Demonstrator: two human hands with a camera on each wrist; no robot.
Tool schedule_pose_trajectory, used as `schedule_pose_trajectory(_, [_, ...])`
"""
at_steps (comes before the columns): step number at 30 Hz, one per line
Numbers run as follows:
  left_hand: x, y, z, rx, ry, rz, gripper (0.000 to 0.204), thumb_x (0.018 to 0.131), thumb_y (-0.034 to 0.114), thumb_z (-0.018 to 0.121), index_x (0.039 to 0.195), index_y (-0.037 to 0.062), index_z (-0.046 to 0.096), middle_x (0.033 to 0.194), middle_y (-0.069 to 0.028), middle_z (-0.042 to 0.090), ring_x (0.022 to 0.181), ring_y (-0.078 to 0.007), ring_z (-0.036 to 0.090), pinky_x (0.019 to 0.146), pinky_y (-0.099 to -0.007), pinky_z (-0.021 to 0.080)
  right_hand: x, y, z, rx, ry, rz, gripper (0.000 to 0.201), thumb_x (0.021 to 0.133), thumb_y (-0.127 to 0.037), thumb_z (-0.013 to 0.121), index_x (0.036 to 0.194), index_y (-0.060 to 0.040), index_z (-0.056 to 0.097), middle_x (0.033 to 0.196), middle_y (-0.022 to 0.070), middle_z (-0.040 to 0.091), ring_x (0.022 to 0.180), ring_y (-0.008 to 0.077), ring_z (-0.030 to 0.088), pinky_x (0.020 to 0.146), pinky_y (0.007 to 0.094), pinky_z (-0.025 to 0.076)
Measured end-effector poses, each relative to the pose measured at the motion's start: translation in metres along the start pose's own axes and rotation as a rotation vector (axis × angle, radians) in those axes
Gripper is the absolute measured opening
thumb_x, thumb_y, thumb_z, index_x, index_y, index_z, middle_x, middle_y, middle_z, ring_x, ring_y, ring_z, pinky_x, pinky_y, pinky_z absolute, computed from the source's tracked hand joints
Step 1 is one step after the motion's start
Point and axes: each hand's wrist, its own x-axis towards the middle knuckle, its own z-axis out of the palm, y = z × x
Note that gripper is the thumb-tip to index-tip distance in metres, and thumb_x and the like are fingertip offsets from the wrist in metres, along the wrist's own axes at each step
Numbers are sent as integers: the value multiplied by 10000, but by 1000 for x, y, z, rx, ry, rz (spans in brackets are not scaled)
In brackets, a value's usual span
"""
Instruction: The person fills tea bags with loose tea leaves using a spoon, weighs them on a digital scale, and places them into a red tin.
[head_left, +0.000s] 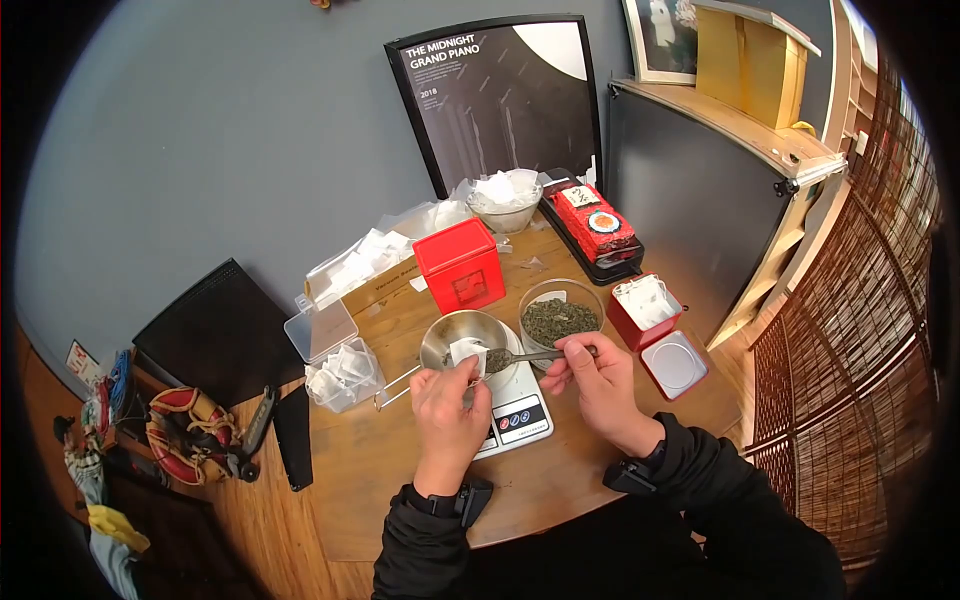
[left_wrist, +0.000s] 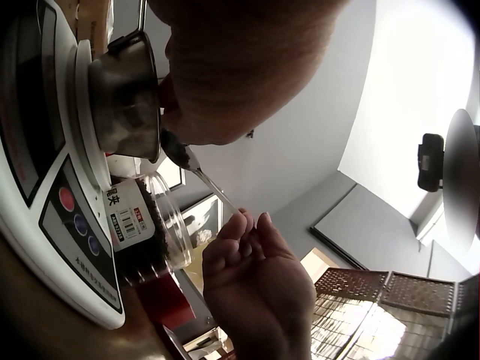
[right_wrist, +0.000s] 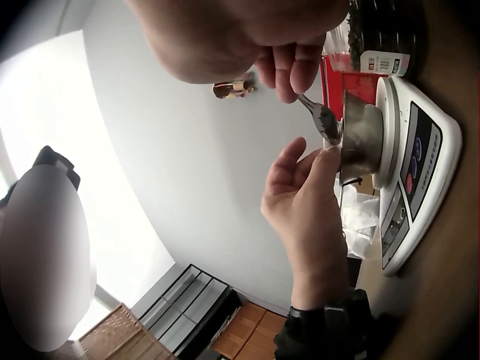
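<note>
My left hand (head_left: 447,418) pinches a small white bag (head_left: 466,351) over a metal pan (head_left: 435,342) with a wire-like handle. The pan stands on a white kitchen scale (head_left: 535,428). In my right hand (head_left: 606,388), thumb and fingers grip the handle of a spoon (head_left: 533,356). Dark dried leaves lie in the spoon's bowl, which is right at the bag's edge. Just beyond the right hand stands a clear jar (left_wrist: 178,236) with a printed label, holding dried green leaves (head_left: 562,318). Seen from the right wrist, the spoon tip meets the left fingertips beside the pan.
Behind the pan stands a red tin (head_left: 460,262). To the right, an open red tin (head_left: 640,318) holds white bags, its lid (head_left: 675,364) beside it. A clear box (head_left: 347,374) of white bags sits left. Farther back are a glass bowl (head_left: 505,216) and a red package (head_left: 598,222).
</note>
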Motion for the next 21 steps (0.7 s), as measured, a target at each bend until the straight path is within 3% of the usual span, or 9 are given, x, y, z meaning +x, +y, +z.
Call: schedule_pose_trajectory(21, [-1, -7, 1, -8, 8, -56, 308, 746, -31, 690, 1045, 38, 703, 773, -45, 677, 733, -226, 663, 878, -403, 471, 3, 13, 10, 17, -41, 20, 242, 1064, -179, 490, 1146, 29, 579, 891, 124, 695, 803, 202, 719, 669, 295, 556])
